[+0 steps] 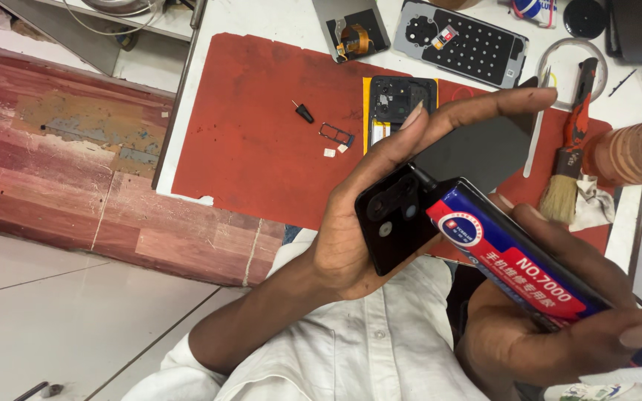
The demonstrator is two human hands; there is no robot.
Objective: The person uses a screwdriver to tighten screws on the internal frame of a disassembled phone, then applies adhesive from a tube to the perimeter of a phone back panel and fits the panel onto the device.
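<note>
Left hand (365, 223) grips black phone cover (395, 219); right hand (551, 327) clasps glue tube (514, 256), nozzle touching cover.

Phone repair workshop: opened phones (461, 41), red mat (261, 141).

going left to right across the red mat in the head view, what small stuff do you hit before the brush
black pointed bit → sim tray → opened phone body → left hand holding the black phone back cover → glue tube in the right hand → brush

Glossy black plastic phone cover (393, 219), shiny glue tube (514, 260), matt red mat (261, 141), bristly wood-handled brush (570, 160)
</note>
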